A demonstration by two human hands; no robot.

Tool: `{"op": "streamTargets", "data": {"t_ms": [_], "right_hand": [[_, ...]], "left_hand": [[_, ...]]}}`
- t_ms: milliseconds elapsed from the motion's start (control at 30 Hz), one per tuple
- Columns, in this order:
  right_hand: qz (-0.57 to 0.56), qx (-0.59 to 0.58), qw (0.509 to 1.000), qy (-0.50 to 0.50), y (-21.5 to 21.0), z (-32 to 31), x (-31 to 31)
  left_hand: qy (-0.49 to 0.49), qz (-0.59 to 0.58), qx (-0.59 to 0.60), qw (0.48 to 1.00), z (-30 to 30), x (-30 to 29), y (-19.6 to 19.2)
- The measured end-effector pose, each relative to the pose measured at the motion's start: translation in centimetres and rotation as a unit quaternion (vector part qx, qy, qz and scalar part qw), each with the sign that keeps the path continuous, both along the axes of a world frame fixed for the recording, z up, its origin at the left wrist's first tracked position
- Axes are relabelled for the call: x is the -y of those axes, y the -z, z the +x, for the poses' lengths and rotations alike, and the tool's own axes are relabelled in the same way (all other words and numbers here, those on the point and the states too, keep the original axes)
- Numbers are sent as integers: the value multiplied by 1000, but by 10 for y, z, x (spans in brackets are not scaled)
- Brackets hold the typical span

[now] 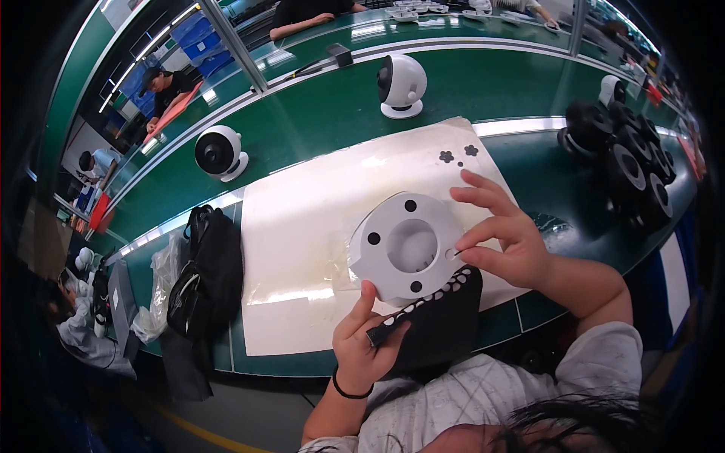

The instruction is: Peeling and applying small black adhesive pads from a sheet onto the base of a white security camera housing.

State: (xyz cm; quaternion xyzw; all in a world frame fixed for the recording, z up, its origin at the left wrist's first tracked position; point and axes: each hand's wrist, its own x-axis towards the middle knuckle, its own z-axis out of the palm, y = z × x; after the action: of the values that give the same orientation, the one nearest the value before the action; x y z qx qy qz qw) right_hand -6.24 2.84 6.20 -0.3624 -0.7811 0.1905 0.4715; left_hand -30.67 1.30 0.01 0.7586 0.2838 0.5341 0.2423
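A white round housing point(362, 266) with a wide central opening lies on the pale sheet in front of me. Three black round pads point(410, 205) sit on its ring, and a bare round recess shows on its right side. Beside that recess, my right hand point(513, 245) pinches a small black pad point(458, 253), seen nearly edge-on, between thumb and forefinger; its other fingers are spread. My left hand point(362, 343) is closed on a black backing sheet point(442, 325) with rows of pale round holes, held at the housing's near edge. Its thumb points up close to the housing.
Two white ball-shaped cameras point(402, 84) stand beyond the pale work sheet point(287, 226). Black round parts point(630, 158) are piled at the right. A black bag point(204, 272) and clear plastic point(158, 294) lie left. Small flower-shaped black pieces point(446, 157) rest at the sheet's far corner. Other people work beyond.
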Motion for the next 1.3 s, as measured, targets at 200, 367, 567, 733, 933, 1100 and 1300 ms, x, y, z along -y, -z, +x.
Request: {"op": "streamTargets", "data": {"t_ms": [200,367,567,733,933,1100,1300], "right_hand": [[-51,-8,999,4,1,-4,-1],[-27,56,998,21,-2,-5,-2],[310,267,905,113,9,5,6],[385,323,852,149,12,7,6],[263,178,946,61,8,9,-1],[247,292,922,62,18,14,-9],[-238,-142,955,-106,6,2,-26]], "left_hand": [[-5,-13,-1,1000,0,-1,-1],[0,-28,0,1000,-1,0,0],[7,-30,11,999,-1,0,1],[7,-38,-3,999,-1,0,2],[4,-49,-9,999,-3,2,5],[4,-54,-6,999,0,2,0],[16,-31,-20,999,-5,2,3]]}}
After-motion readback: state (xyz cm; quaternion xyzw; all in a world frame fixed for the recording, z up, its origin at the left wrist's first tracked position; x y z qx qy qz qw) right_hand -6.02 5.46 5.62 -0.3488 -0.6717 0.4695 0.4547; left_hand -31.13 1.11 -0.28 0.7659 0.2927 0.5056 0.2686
